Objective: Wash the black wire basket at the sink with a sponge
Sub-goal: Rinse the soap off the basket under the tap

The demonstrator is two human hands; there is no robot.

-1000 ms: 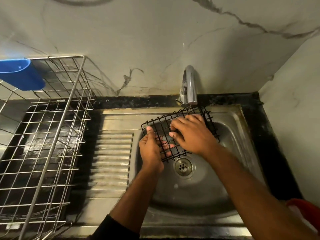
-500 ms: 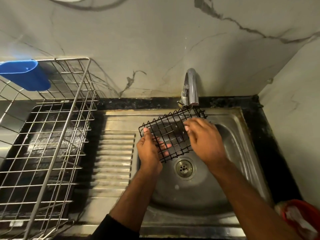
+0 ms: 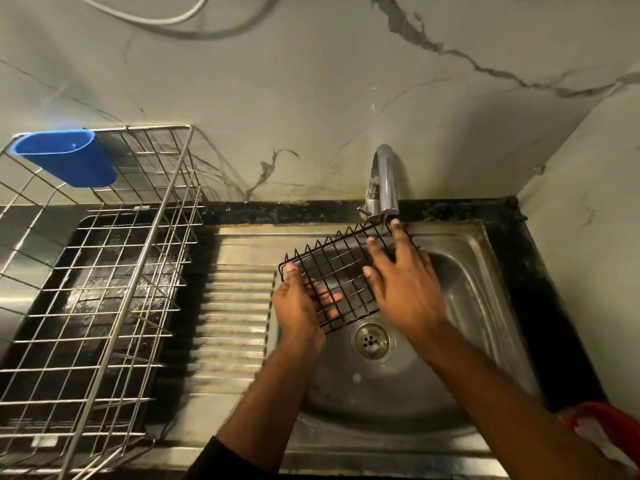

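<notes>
Over the steel sink [image 3: 485,306], the left hand [image 3: 298,306] grips the near-left corner of the tilted black wire basket [image 3: 332,271] — the right hand [image 3: 401,278] rests flat, fingers spread, on its mesh — beneath the tap [image 3: 384,178].

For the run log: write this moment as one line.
left hand grips black wire basket | right hand flat on it, fingers spread | under tap, over sink | no sponge visible
</notes>
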